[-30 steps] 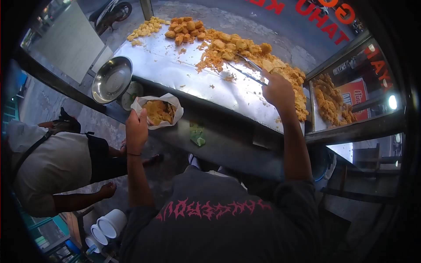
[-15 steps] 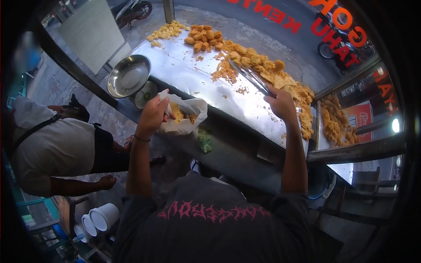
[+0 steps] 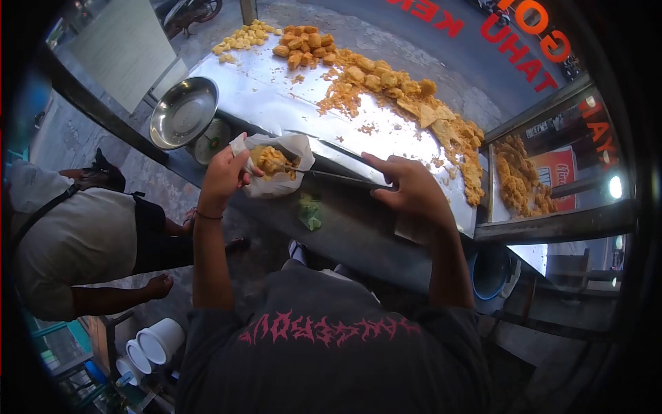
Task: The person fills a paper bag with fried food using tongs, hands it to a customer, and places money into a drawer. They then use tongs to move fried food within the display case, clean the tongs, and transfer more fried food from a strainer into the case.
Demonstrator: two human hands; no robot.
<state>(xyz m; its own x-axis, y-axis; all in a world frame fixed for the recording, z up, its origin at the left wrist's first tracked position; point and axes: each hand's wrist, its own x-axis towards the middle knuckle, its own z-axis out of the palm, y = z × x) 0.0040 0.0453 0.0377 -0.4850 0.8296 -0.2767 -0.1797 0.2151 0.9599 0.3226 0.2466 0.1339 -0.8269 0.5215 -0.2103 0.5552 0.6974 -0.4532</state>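
Note:
My left hand [image 3: 224, 171] is closed on the rim of a white paper bag [image 3: 298, 148], which has its mouth open. Golden fried pieces [image 3: 270, 160] show inside it. In my right hand [image 3: 412, 188] is a pair of metal tongs [image 3: 338, 178], pointing left, with the far end inside the bag at the food. Thumb and index finger of that hand are spread along the tongs. Behind the bag, the metal tray [image 3: 258, 93] carries fried pieces [image 3: 386, 77] and crumbs along its far side.
A steel bowl [image 3: 185, 112] sits at the tray's left end, above a round-faced scale [image 3: 209, 143]. Lettered glass and a wooden frame [image 3: 558, 222] bound the right side. A person [image 3: 79, 228] stands at left, near white buckets [image 3: 160, 341]. A green wrapper [image 3: 309, 212] lies below the bag.
My right hand has brought the tongs left and down from the fried pieces on the tray into the bag. More food shows in the bag. The whole view has shifted slightly.

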